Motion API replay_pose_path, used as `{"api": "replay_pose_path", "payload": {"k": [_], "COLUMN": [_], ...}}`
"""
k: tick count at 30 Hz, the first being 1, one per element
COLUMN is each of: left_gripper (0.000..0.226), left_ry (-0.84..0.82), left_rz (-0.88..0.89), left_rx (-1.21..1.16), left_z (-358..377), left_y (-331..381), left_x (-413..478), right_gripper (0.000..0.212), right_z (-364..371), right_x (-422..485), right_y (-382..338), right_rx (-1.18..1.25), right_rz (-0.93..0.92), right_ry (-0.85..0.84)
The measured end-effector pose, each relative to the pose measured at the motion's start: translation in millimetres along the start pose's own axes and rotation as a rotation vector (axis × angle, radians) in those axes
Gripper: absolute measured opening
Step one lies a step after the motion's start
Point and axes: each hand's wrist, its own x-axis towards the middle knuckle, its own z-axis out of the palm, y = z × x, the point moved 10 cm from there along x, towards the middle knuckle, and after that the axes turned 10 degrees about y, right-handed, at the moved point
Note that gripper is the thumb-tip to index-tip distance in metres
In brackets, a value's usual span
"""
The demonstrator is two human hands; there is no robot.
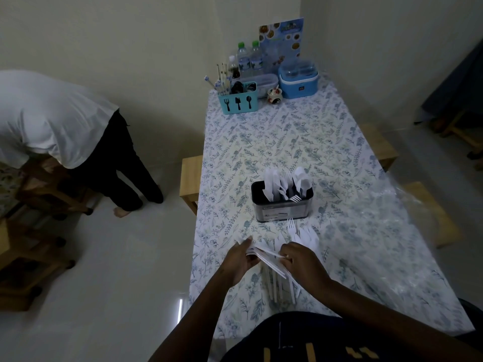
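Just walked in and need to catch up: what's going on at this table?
The left hand and right hand both grip a bundle of white plastic cutlery above the floral tablecloth. More loose cutlery lies on the cloth just beyond them, in front of a black holder that stands partly filled with white pieces.

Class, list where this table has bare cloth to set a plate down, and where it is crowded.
Free: the tablecloth between the blue cutlery caddy and the black cutlery holder, and the strip right of that holder. Crowded: the far end, with bottles and lunch box; the near edge, where left hand and right hand hold white plastic cutlery.
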Motion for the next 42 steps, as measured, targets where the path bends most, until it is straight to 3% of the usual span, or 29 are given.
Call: {"api": "replay_pose_path", "payload": {"k": [3,7,10,16,19,23,27,29,36,42], "left_gripper": [0.029,0.02,0.022,0.028,0.021,0.02,0.022,0.014,0.009,0.009], "left_ry": [0.047,0.066,0.066,0.041,0.054,0.096,0.124,0.117,0.145,0.14], "left_rz": [-0.004,0.002,0.017,0.017,-0.041,-0.06,-0.062,-0.06,-0.07,-0.083], "left_rx": [-0.049,-0.073,-0.041,0.096,0.028,0.005,-0.096,-0.12,-0.202,-0.234], "left_z": [-5,-4,-4,-5,-8,-17,-24,-27,-40,-40], "left_y": [2,11,12,6,1,-3,-2,-1,0,0], "left_x": [5,-2,0,5,7,12,11,11,15,15], "right_gripper": [0.015,0.046,0.04,0.013,0.014,0.031,0.016,0.013,0.039,0.024], "right_z": [5,24,36,40,38,36,17,17,30,40], "right_x": [-2,-9,-14,-10,-9,-5,1,2,10,9], "right_y": [1,-1,-1,11,12,30,67,75,73,72], "right_rx": [0.143,0.238,0.247,0.194,0.165,0.169,-0.077,-0.189,-0.457,-0.525], "right_rz": [0.089,0.19,0.187,0.166,0.16,0.239,0.328,0.323,0.246,0.194], "right_ry": [-0.048,-0.229,-0.321,-0.27,-0.252,-0.181,-0.027,-0.047,-0.155,-0.177]}}
